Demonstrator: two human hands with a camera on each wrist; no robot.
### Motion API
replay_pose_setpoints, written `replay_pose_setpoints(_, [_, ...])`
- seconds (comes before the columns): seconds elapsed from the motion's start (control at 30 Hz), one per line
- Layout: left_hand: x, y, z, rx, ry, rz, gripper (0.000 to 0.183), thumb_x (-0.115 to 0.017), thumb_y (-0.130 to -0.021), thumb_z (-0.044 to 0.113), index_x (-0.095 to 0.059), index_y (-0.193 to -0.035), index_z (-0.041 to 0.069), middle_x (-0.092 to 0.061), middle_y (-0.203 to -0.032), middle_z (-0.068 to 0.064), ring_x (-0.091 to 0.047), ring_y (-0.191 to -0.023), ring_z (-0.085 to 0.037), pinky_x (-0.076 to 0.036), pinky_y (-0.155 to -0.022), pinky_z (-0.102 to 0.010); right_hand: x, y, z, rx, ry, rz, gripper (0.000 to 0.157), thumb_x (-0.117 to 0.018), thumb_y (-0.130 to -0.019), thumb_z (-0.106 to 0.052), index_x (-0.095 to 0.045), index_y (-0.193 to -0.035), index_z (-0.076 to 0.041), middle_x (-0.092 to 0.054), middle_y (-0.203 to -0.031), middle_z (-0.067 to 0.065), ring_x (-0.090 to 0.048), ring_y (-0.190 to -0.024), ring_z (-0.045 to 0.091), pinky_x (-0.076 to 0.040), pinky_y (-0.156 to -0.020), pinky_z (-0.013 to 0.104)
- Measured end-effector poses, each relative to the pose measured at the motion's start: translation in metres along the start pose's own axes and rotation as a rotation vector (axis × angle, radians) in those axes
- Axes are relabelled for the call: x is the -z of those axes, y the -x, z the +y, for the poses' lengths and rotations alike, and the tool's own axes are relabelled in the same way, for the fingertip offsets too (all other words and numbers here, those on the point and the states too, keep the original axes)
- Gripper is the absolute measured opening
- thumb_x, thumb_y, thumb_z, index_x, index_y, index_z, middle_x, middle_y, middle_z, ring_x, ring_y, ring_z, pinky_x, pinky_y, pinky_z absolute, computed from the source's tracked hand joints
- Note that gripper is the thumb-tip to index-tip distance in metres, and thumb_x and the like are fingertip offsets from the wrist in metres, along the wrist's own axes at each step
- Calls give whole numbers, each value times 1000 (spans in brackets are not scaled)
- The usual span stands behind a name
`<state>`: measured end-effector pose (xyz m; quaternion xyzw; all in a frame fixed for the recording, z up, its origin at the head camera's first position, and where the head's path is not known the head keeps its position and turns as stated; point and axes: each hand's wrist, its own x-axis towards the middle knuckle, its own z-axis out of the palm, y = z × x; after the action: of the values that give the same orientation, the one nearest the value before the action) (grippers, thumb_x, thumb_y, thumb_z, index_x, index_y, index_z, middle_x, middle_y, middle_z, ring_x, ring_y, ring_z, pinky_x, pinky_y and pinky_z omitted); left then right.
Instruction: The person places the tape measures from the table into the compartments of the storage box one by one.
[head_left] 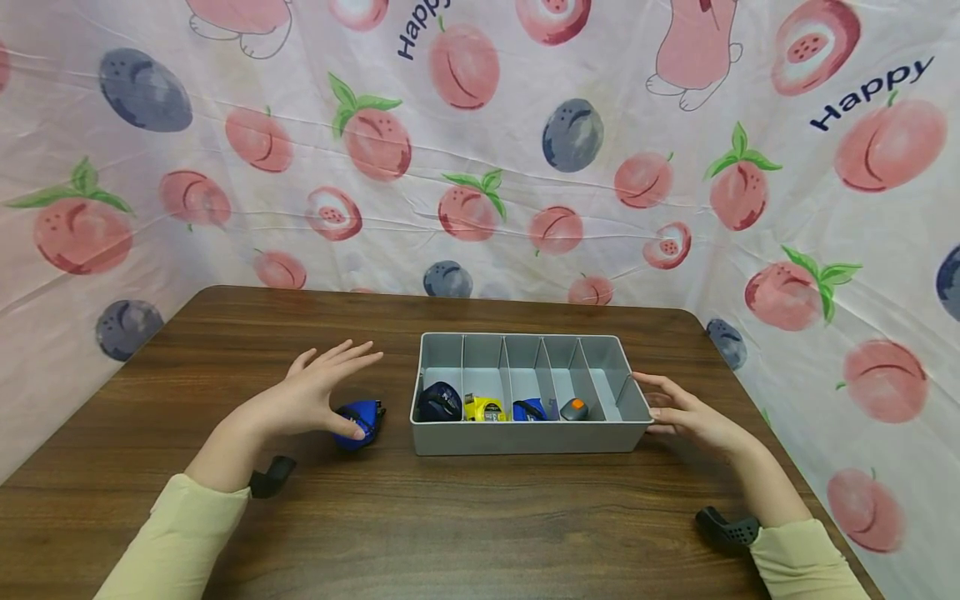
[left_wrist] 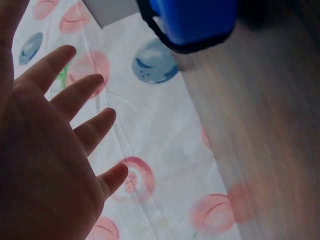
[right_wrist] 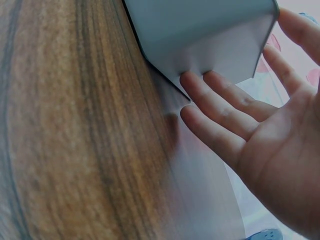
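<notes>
My left hand hovers with fingers spread beside a blue tape measure with black trim, the thumb overlapping it in the head view. That blue case shows at the top of the left wrist view, apart from the fingers. My right hand touches the right end of a grey divided box with extended fingertips. Inside the box, one to a compartment from the left, lie a dark navy tape measure, a yellow tape measure, a blue one and a grey item with an orange button.
The rightmost compartment of the box shows its bare floor. Everything stands on a brown wood-grain table. A fruit-print cloth hangs behind and along both sides. Black bands sit at both wrists.
</notes>
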<state>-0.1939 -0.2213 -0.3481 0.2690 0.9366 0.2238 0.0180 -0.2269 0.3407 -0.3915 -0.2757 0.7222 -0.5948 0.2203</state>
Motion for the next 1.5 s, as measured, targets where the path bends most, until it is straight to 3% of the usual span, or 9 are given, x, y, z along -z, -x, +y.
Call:
replay_pose_setpoints(0.2, [-2, 1, -8, 5, 68, -37, 98, -87, -65, 42, -41, -146, 12, -29, -152, -17, -12, -141, -41, 0, -100, -69, 0, 0, 0, -8, 1, 8, 55, -42, -100, -3, -19, -149, -1, -23, -138, 43, -52, -118, 18, -47, -91, 32])
replay_pose_setpoints(0.57, [-7, 2, -22, -4, 201, -78, 91, -85, -70, 38, -43, -144, 6, -33, -149, -21, -18, -137, -46, -6, -98, -72, -1, -1, -1, -3, -8, 7, 54, -42, -100, -3, -19, -149, 0, -25, -136, 42, -53, -116, 18, -48, -90, 32])
replay_pose_setpoints(0.8, [-9, 4, -26, 13, 263, -140, 88, -84, -72, 37, -44, -143, 4, -36, -147, -20, -25, -135, -44, -21, -101, -67, -1, -1, -1, -8, -10, 5, 54, -42, -100, -3, -19, -149, -1, -26, -135, 42, -54, -114, 18, -48, -90, 33])
replay_pose_setpoints(1.27, [-16, 4, -35, 39, 377, -264, 81, -82, -76, 31, -44, -142, 2, -42, -143, -18, -34, -130, -41, -25, -101, -64, -1, 0, -3, -29, -4, 13, 55, -43, -100, -4, -20, -149, -2, -26, -135, 41, -54, -115, 20, -48, -90, 33])
replay_pose_setpoints(1.5, [-13, 6, -35, 44, 395, -286, 78, -81, -77, 28, -44, -142, 3, -42, -142, -20, -36, -127, -42, -30, -99, -63, -1, 0, -1, -18, -11, 10, 54, -42, -99, -3, -21, -149, -3, -28, -134, 41, -54, -114, 20, -48, -90, 33])
